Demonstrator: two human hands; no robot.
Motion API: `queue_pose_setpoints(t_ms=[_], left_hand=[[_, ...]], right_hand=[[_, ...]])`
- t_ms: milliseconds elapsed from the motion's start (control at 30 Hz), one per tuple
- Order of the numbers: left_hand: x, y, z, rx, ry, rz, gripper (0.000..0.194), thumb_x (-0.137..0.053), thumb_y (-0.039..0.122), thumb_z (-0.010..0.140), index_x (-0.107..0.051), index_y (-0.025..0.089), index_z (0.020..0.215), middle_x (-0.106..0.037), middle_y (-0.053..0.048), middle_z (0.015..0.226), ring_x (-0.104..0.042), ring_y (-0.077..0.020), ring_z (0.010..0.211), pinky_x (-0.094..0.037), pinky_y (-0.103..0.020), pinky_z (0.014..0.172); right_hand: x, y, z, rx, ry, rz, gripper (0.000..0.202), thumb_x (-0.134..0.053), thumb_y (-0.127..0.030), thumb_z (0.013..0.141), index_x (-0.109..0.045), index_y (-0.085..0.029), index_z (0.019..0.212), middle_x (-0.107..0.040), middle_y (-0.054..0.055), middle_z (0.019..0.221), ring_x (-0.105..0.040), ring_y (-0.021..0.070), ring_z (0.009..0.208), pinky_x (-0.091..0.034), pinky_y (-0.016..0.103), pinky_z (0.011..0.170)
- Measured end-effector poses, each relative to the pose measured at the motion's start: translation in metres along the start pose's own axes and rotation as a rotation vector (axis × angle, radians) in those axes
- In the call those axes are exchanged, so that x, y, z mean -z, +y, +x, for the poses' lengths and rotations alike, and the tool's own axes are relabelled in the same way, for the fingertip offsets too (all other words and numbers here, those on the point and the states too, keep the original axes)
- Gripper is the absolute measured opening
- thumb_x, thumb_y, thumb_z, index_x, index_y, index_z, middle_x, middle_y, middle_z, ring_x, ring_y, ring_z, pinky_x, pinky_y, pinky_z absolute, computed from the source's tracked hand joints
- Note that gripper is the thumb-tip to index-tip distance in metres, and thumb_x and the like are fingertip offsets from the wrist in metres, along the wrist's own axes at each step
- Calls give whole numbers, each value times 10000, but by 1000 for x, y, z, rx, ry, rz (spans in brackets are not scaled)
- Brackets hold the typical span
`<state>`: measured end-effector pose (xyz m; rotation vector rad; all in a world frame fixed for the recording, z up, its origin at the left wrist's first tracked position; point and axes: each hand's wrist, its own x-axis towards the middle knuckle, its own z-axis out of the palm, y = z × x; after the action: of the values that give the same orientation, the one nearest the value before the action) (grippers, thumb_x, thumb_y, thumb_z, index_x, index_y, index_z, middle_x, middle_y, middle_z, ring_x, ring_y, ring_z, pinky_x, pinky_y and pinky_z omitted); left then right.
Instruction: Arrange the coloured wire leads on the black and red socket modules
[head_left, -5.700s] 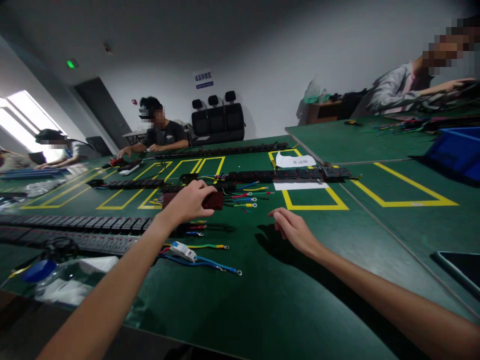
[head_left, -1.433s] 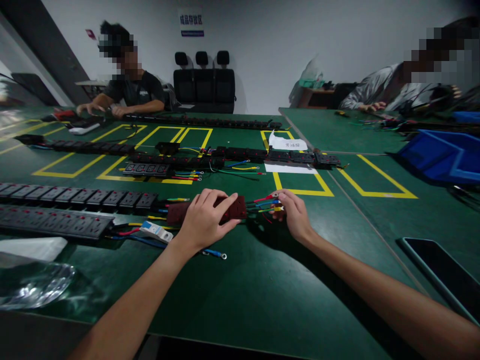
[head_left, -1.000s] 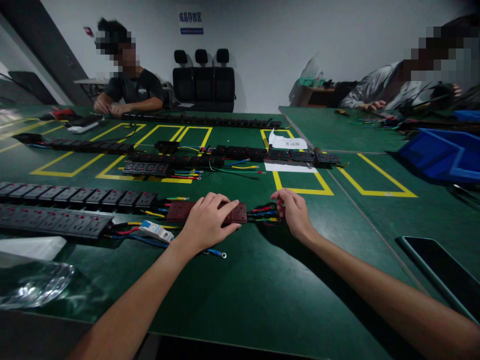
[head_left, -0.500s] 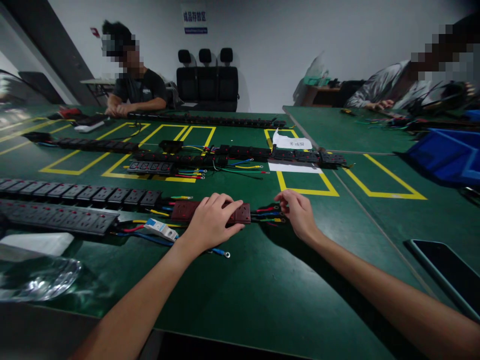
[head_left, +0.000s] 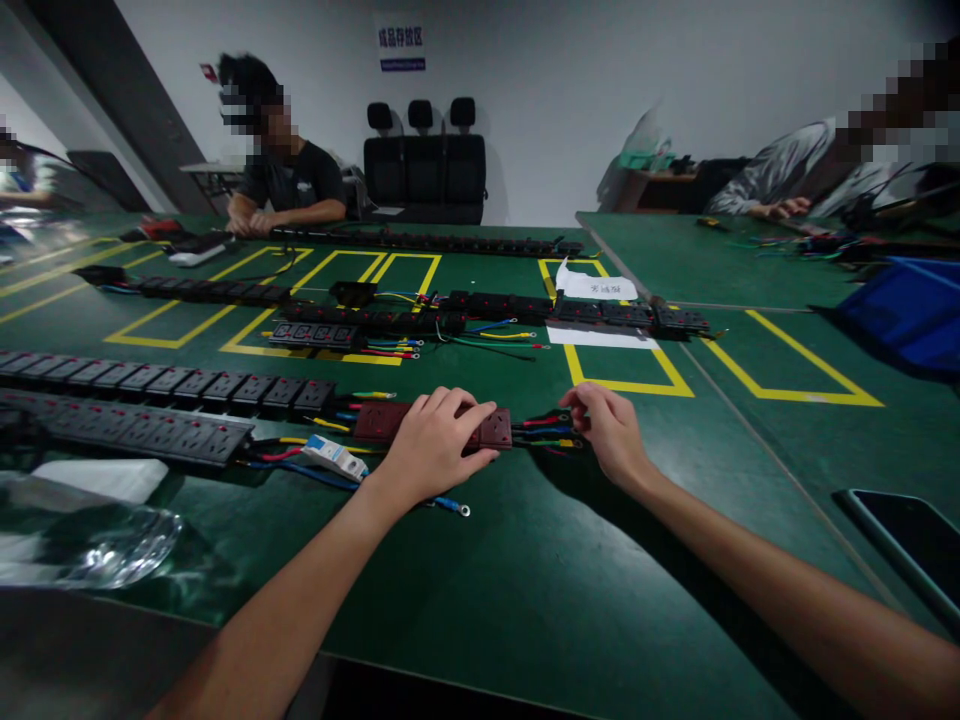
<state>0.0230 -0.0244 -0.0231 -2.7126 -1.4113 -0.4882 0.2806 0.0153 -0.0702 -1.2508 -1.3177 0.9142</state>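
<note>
A dark red socket strip (head_left: 495,428) lies on the green table, with my left hand (head_left: 439,440) gripping it from above, fingers across its top and thumb along its near edge. Coloured wires with ring terminals (head_left: 551,430) stick out of its right end. At their tips my right hand (head_left: 604,425) is closed in a pinch; what is between its fingertips is too small to make out. Left of the strip are a white-and-blue breaker (head_left: 335,457) on wires and two long black socket strips (head_left: 180,432).
Further back lie more black socket strips (head_left: 517,303) and paper sheets (head_left: 596,285). A phone (head_left: 900,545) is at the right, a blue bin (head_left: 907,315) behind it, a clear plastic item (head_left: 112,545) at the left. People sit across the table and at the far right.
The whole view has shifted slightly, moving everything to the right in the picture. Both hands keep nearly the same places at the red strip and its wires.
</note>
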Motion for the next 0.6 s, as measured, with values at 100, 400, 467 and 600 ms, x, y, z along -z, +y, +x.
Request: queue_pose_setpoints(t_ms=[100, 400, 467, 600], left_hand=[[0, 0, 0, 1, -1, -1, 554, -711, 440, 891, -579, 209, 1376, -615, -101, 1212, -561, -284, 1095, -478, -440, 916], [0, 1, -1, 5, -12, 6, 548, -702, 449, 897, -580, 204, 1371, -612, -100, 1209, -560, -281, 1083, -474, -434, 904], [-1, 0, -1, 3, -6, 5, 548, -705, 452, 893, -579, 211, 1369, -614, -99, 1208, -561, -279, 1081, -474, -433, 904], [-2, -1, -1, 1, 0, -4, 549, -702, 452, 894, -574, 218, 1374, -613, -99, 1214, -562, -278, 1089, -473, -432, 910]], right_hand=[[0, 0, 0, 4, -3, -11, 371, -540, -482, 906, -683, -206, 704, -523, 0, 605, -474, 154, 541, -355, 279, 481], [-1, -2, 0, 6, -1, -11, 373, -550, -477, 893, -681, -204, 675, -527, 3, 593, -472, 153, 542, -351, 281, 489], [-1, -2, 0, 5, 5, -10, 378, -555, -491, 886, -681, -204, 673, -526, 5, 582, -470, 155, 537, -351, 281, 484], [-1, -2, -1, 10, 4, -15, 388, -562, -505, 883, -680, -203, 668, -524, 7, 579, -469, 158, 539, -352, 283, 486]])
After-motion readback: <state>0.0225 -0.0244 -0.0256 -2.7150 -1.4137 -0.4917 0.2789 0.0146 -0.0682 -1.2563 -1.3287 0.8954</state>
